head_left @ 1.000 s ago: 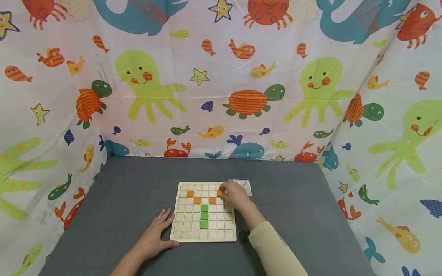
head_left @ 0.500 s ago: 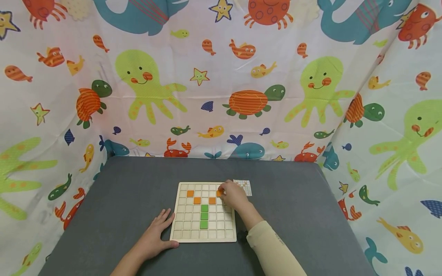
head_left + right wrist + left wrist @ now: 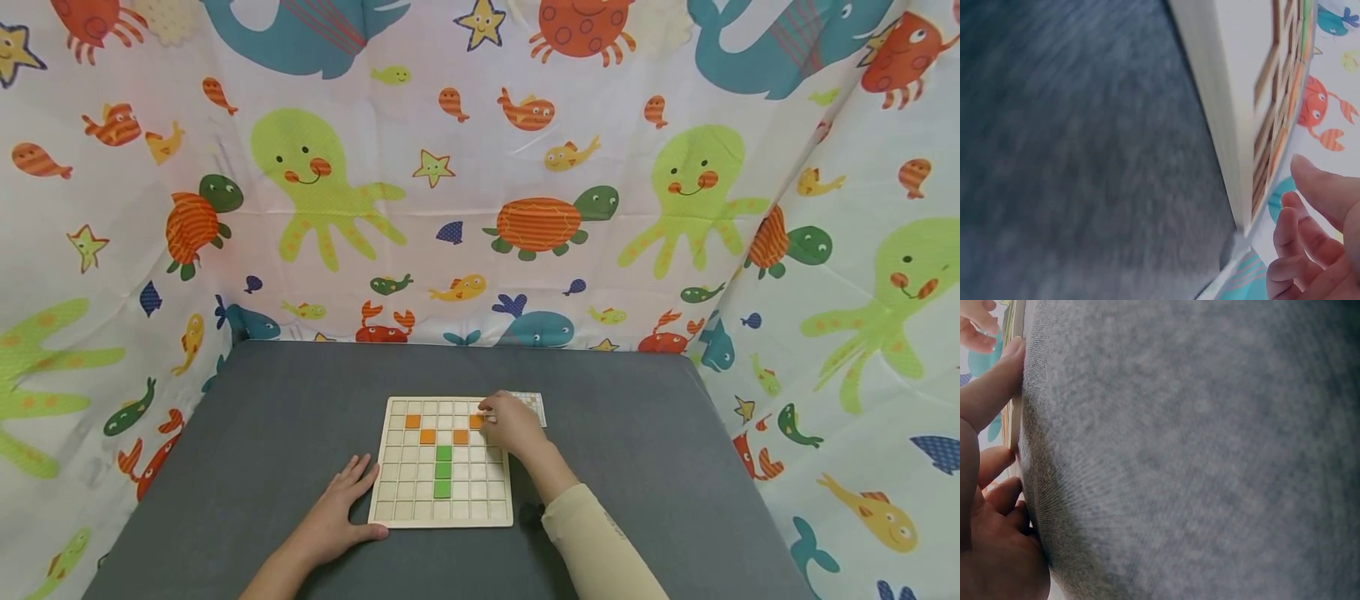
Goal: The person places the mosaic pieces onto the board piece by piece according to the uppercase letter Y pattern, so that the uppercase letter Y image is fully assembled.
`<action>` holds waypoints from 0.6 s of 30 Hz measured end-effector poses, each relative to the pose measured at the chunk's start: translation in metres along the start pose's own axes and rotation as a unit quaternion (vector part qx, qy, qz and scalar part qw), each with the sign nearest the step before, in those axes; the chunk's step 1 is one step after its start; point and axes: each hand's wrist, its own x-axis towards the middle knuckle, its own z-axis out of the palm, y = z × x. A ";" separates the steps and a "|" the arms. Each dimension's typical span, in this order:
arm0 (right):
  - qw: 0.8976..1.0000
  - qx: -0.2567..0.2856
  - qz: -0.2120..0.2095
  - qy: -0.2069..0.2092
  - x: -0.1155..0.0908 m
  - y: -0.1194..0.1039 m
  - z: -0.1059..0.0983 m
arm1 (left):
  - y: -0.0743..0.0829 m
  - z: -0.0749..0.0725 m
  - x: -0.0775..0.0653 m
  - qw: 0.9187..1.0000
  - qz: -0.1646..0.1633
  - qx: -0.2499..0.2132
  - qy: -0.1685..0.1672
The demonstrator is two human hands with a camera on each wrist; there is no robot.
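A pale wooden grid board (image 3: 412, 512) lies on the table, with orange tiles, among them one tile (image 3: 413, 422) at the upper left, and a column of green tiles (image 3: 444, 471) in its squares. My left hand (image 3: 335, 517) rests at the board's left edge, its fingers along the side and thumb at the near left corner. Over the upper right squares is my right hand (image 3: 513, 423), its fingertips right beside an orange tile (image 3: 476, 422). In the right wrist view, thumb and forefinger (image 3: 1310, 181) stand apart with nothing showing between them.
A small white card with a printed grid (image 3: 536, 405) lies behind the right hand, partly covered by it. A small dark object (image 3: 531, 515) sits by the right sleeve. Around the grey table (image 3: 637, 467) hangs a sea-animal curtain (image 3: 480, 167).
The right fingers have drawn slightly right and away from the upper right orange tile, which shows more fully in its square. The left hand stays in place.
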 end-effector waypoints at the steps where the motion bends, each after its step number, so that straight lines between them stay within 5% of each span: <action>1: 1.000 0.005 0.001 0.004 -0.002 0.001 -0.002 | 0.000 0.000 0.000 1.000 -0.001 0.001 -0.001; 12: 0.998 0.008 0.018 0.060 -0.030 0.015 -0.028 | -0.005 -0.004 -0.006 1.000 0.023 -0.004 0.007; 18: 0.995 0.011 0.024 0.095 -0.048 0.034 -0.043 | -0.006 -0.019 -0.011 0.999 0.024 0.016 0.027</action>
